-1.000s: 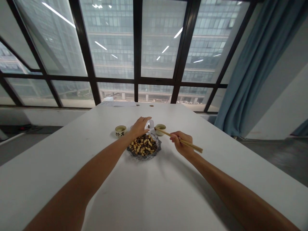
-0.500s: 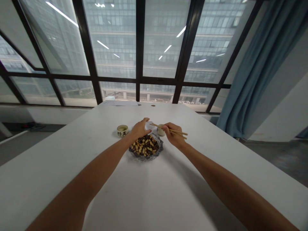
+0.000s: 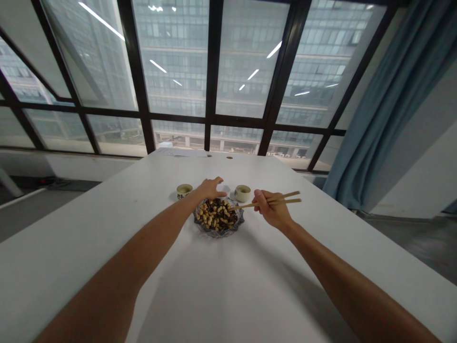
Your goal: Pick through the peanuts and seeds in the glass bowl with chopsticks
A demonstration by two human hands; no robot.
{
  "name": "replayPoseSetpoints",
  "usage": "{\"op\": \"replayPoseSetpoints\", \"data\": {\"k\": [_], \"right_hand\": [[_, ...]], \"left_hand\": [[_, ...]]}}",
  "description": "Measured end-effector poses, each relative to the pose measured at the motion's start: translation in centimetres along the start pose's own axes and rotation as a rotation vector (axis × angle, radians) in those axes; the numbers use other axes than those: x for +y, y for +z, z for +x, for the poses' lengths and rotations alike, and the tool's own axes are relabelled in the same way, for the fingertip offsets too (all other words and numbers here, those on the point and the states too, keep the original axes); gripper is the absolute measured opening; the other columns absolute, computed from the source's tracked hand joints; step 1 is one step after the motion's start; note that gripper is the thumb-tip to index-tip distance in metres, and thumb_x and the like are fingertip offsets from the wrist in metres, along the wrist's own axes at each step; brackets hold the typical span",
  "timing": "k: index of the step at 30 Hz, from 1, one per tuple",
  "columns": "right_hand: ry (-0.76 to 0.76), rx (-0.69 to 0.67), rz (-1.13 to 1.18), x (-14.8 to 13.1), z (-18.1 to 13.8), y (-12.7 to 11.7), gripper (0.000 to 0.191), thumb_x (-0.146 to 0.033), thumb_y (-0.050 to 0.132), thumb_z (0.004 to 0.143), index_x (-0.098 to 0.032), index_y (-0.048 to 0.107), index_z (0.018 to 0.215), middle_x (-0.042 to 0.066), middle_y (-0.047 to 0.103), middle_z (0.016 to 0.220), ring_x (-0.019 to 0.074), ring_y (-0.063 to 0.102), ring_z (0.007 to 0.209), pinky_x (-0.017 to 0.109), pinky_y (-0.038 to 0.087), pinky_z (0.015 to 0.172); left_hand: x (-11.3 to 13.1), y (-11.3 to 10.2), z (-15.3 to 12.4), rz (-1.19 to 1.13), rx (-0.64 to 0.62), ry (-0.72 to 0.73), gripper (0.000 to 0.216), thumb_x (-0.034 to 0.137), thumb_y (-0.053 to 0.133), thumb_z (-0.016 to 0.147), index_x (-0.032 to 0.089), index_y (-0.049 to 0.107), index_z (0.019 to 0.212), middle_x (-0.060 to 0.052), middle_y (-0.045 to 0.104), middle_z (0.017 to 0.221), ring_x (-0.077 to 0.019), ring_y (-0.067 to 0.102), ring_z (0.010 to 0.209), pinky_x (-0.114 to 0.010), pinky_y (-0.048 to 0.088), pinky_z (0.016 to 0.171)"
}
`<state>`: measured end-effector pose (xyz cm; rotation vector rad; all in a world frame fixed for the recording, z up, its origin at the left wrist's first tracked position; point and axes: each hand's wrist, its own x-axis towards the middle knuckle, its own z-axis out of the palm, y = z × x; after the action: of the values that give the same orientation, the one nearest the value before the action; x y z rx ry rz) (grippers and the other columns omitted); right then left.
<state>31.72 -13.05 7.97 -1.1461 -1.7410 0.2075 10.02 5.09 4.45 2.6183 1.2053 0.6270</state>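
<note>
A glass bowl (image 3: 235,227) of peanuts mixed with dark bits stands mid-table. My left hand (image 3: 210,188) lies palm down at the bowl's far rim, fingers curled over a small white cup that is almost wholly hidden under it. My right hand (image 3: 273,210) is closed on a pair of wooden chopsticks (image 3: 278,200). They lie nearly level, and their tips reach the bowl's right side among the nuts. A pale green cup with black characters (image 3: 184,191) sits left of my left hand. A second pale cup (image 3: 243,193) sits between my two hands, just beyond the chopsticks.
The white table (image 3: 221,286) runs to a far edge with papers (image 3: 178,153) and a small round hole (image 3: 229,157). Beyond stand black-framed windows (image 3: 210,119). A blue curtain (image 3: 378,114) hangs at the right, past the table's right edge.
My right hand drew back to the right, and the chopstick tips went from the small white cup down to the bowl. My left hand lowered over the cup, which now hardly shows.
</note>
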Motion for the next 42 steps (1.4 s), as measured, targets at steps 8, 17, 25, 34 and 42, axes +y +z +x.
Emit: {"op": "replayPoseSetpoints", "data": {"k": [8,17,25,34,42], "right_hand": [[-0.178,-0.238,-0.135,-0.5,0.0,-0.4,0.058,-0.063,0.047,0.098,-0.02,0.06,0.06,0.001,0.058,0.049,0.0125,0.051,0.043,0.024,0.037,0.043],[-0.064,-0.23,-0.033,-0.1,0.1,-0.5,0.055,-0.063,0.051,0.096,-0.019,0.064,0.064,0.003,0.066,0.053,0.014,0.059,0.044,0.023,0.045,0.043],[0.077,-0.147,0.035,0.5,0.4,-0.7,0.065,-0.076,0.05,0.089,-0.017,0.065,0.066,0.006,0.065,0.052,0.0134,0.057,0.041,0.023,0.043,0.038],[-0.013,-0.248,-0.085,-0.2,0.3,-1.0,0.06,-0.068,0.049,0.095,-0.018,0.065,0.066,0.005,0.066,0.054,0.0142,0.059,0.044,0.024,0.043,0.041],[0.016,-0.189,-0.055,0.1,0.4,-0.9,0.06,-0.069,0.049,0.094,-0.018,0.065,0.066,0.005,0.066,0.053,0.0146,0.059,0.042,0.024,0.045,0.04]], "left_hand": [[-2.8,-1.5,-7.1,0.047,0.29,0.085,0.037,0.047,0.063,0.091,0.024,0.067,0.12,-0.01,0.066,0.136,-0.0274,0.058,0.129,-0.056,0.026,0.123],[-4.6,-0.5,-12.1,-0.023,0.475,0.165,0.027,0.04,0.051,0.097,0.023,0.068,0.111,-0.008,0.069,0.129,-0.0263,0.057,0.126,-0.05,0.041,0.113],[-4.4,-0.1,-12.4,0.02,0.446,0.109,0.029,0.037,0.048,0.098,0.022,0.069,0.11,-0.008,0.068,0.131,-0.0275,0.056,0.127,-0.051,0.039,0.114],[-4.7,0.3,-12.3,0.058,0.451,0.151,0.028,0.033,0.045,0.099,0.021,0.068,0.109,-0.009,0.069,0.128,-0.0259,0.058,0.124,-0.05,0.041,0.11],[-4.6,0.4,-12.4,0.081,0.463,0.157,0.027,0.032,0.045,0.099,0.02,0.068,0.108,-0.01,0.07,0.127,-0.0254,0.06,0.123,-0.049,0.042,0.109]]}}
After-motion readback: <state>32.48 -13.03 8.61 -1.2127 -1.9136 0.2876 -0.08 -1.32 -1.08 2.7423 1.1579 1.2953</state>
